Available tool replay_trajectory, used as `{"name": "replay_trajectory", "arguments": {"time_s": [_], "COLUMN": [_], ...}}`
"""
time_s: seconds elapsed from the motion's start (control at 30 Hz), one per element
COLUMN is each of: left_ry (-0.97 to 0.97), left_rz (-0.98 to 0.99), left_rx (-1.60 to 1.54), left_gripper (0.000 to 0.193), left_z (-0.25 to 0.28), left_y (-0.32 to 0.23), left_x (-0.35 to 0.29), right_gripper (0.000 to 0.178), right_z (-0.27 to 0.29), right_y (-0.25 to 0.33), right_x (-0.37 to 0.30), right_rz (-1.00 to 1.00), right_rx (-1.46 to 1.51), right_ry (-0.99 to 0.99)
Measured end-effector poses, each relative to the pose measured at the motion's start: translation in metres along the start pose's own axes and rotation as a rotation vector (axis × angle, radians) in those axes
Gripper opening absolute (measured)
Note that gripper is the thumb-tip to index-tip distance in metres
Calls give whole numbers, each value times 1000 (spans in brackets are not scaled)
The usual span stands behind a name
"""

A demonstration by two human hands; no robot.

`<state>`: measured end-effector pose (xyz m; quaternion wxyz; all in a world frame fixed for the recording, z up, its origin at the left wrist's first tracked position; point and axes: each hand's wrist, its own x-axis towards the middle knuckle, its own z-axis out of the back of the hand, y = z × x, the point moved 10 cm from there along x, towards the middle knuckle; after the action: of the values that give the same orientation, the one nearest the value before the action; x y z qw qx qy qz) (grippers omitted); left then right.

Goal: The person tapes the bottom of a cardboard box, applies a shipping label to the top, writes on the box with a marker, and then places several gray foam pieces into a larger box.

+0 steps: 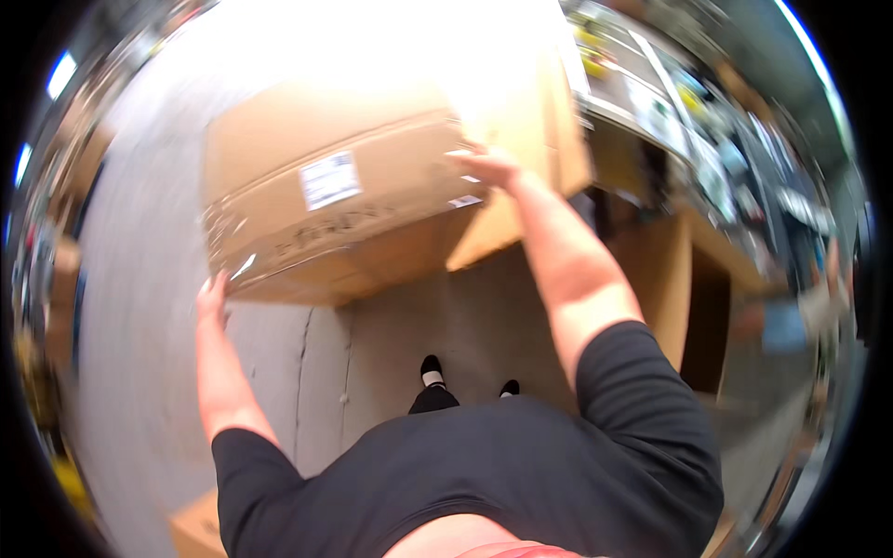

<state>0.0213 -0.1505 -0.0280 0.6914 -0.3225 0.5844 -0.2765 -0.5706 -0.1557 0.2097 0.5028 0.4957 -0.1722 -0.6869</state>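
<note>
A large brown cardboard box (270,167) is in front of me, between my outstretched arms. It carries a white label (330,180), dark handwriting and shiny clear tape at its ends. My left hand (213,297) grips its near left lower corner. Higher up, my right hand (491,167) presses against the right end, fingers over the edge. Glare washes out the box's far top. It looks tilted, and floor shows below its near lower edge. What lies directly under the box is hidden.
Tall cardboard (535,130) stands close behind my right hand. An open cardboard box (665,270) is at my right, below a cluttered workbench (642,126). Another person's blurred arm (819,302) is at far right. Behind my left elbow sits a carton (197,528). Concrete floor (270,339) runs beneath.
</note>
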Motion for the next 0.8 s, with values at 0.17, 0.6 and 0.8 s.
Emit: {"name": "replay_trajectory", "arguments": {"time_s": [0.17, 0.6, 0.8], "left_ry": [-292, 514, 855], "left_rz": [-582, -792, -950], "left_rx": [331, 993, 976], "left_gripper": [65, 83, 91], "left_z": [147, -391, -681], "left_y": [-146, 149, 173], "left_x": [38, -198, -429], "right_gripper": [88, 63, 92], "right_z": [-93, -22, 69], "right_y": [-26, -410, -470], "right_x": [-16, -541, -661], "right_rz": [369, -533, -566], "right_rx": [-260, -168, -516], "right_ry": [-199, -1382, -1158]}}
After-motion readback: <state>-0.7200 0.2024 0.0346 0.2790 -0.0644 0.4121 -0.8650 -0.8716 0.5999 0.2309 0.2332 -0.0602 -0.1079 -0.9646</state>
